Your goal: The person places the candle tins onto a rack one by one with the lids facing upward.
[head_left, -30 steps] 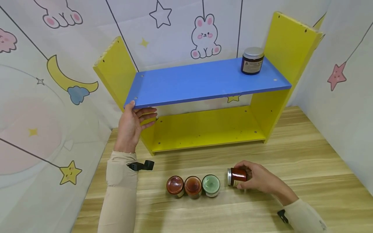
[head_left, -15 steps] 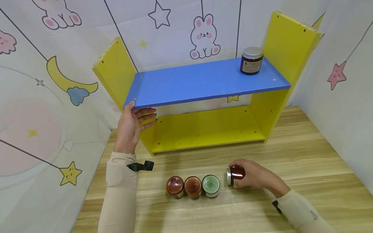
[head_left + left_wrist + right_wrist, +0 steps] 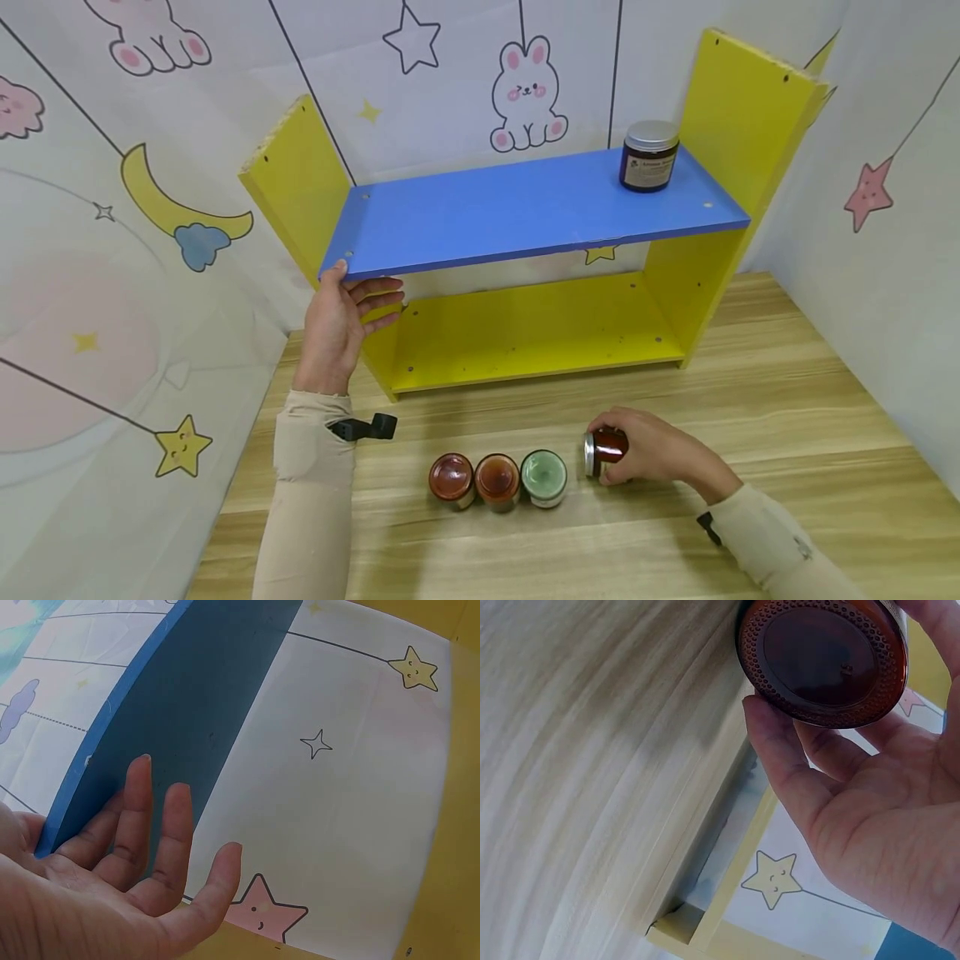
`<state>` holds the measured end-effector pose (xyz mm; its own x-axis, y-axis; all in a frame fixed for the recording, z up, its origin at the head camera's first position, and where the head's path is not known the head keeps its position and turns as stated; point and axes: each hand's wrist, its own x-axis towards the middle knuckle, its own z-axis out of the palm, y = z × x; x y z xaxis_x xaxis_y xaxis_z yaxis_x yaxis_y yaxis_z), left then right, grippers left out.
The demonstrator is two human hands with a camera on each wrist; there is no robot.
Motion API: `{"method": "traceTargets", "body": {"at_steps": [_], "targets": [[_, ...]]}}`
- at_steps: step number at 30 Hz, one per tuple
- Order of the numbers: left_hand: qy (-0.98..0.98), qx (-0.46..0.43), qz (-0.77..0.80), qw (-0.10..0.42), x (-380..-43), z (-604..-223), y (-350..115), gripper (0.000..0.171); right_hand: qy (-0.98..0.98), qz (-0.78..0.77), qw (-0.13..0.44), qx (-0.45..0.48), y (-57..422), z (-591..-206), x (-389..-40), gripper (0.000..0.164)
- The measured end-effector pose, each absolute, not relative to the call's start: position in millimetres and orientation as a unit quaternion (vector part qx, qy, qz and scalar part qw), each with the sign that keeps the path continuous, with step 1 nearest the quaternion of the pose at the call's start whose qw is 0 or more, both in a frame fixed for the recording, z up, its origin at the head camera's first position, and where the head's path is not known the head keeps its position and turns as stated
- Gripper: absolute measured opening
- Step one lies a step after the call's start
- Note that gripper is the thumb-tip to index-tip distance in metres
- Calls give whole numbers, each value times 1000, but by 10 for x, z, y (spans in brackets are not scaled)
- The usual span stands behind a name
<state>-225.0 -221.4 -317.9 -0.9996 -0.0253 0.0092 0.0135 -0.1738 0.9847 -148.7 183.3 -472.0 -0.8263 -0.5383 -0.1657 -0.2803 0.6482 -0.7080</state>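
Note:
At the front left corner of the blue shelf board point(image 3: 525, 208), my left hand point(image 3: 330, 329) holds the edge, thumb on top and index finger underneath. Its other fingers spread below the board, as the left wrist view shows. My right hand point(image 3: 656, 450) grips a dark amber glass jar point(image 3: 611, 446) lying sideways, silver lid to the left. From the right wrist view I see the jar's round base point(image 3: 821, 660), fingers and thumb around its side. Left of it stand a green jar point(image 3: 543, 477), an orange-brown jar point(image 3: 497, 479) and a red jar point(image 3: 452, 479) in a row.
The shelf unit has yellow side panels point(image 3: 738, 142) and a yellow bottom board point(image 3: 525, 329). A dark jar with a silver lid point(image 3: 649, 157) stands at the right of the blue board. Printed white curtains point(image 3: 450, 108) enclose the wooden table point(image 3: 795, 392).
My right hand has shifted slightly left and away from me, covering more of the amber jar, whose lid has barely moved. My left hand stays on the blue board.

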Motion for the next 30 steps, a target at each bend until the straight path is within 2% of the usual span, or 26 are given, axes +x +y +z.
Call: {"method": "traceTargets", "body": {"at_steps": [15,30], "targets": [[-640,2,-769,15,-2251,-3185,-2217,53,884,-360,195,-227,1840,-4731,-1489,63],[-642,4,-767,14,-2252,-3174,-2218,53,877,-387,174,-224,1879,-4776,-1493,64]]}}
